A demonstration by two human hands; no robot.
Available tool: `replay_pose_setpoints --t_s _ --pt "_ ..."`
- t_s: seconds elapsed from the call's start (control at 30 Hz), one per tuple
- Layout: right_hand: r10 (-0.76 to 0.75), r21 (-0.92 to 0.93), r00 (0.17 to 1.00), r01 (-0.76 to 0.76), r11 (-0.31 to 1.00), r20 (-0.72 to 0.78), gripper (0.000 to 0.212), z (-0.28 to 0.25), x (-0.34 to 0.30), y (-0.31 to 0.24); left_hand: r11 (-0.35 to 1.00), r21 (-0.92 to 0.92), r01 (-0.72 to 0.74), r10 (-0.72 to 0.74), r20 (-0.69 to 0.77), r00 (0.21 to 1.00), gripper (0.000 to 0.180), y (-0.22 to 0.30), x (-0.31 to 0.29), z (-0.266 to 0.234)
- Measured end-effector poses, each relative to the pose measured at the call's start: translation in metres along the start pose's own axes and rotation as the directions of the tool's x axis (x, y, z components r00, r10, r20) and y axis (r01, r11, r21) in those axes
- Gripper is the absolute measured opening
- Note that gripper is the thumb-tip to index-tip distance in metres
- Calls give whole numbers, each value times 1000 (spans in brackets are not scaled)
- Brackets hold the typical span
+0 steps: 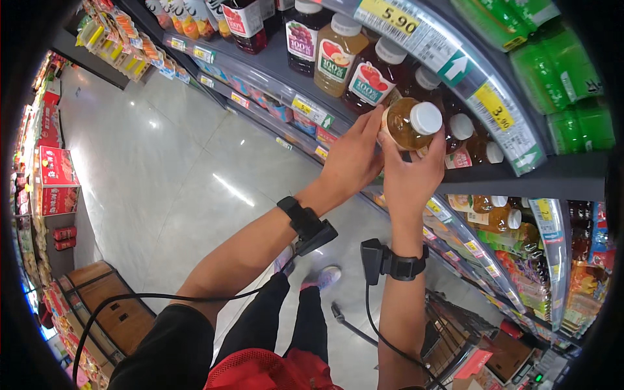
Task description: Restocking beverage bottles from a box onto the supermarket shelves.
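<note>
Both hands are on a bottle of amber juice [398,121] with a white cap, tilted with its cap toward me at the front of a shelf. My right hand [414,172] grips it from the near side, fingers closed on either side. From the left, my left hand [351,155] closes against the label side; its fingertips are partly hidden by the bottle. Just behind stand a dark red juice bottle [369,83], a pale apple juice bottle [337,58] and a purple grape juice bottle [301,42]. More dark, white-capped bottles sit right of the held one.
A shelf edge with price tags [448,62] runs above the bottles, with green bottles [559,84] at the upper right. Lower shelves hold more drinks and packets. A wire cart [448,338] is at my lower right; a brown box [107,305] stands at left on the grey floor [169,169].
</note>
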State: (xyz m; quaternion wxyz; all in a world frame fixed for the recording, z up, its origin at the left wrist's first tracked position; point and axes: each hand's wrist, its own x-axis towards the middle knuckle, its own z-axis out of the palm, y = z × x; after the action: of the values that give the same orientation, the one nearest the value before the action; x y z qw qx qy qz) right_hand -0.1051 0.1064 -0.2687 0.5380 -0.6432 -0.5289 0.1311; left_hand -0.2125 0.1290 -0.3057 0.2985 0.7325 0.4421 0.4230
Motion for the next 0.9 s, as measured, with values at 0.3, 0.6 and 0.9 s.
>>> replay_pose_setpoints --t_s 0.3,0.6,0.9 --pt "28 -107 999 -25 994 26 79 -2 3 3 999 33 30 -29 -11 1000 76 -2 3 11" --pt "46 92 999 -46 995 -2 83 0 -1 10 999 45 -19 22 -63 998 74 -2 -3 22" --pt "-80 -77 996 76 994 -46 65 -9 -12 -12 999 -50 -16 8 -164 986 76 -5 -10 31"
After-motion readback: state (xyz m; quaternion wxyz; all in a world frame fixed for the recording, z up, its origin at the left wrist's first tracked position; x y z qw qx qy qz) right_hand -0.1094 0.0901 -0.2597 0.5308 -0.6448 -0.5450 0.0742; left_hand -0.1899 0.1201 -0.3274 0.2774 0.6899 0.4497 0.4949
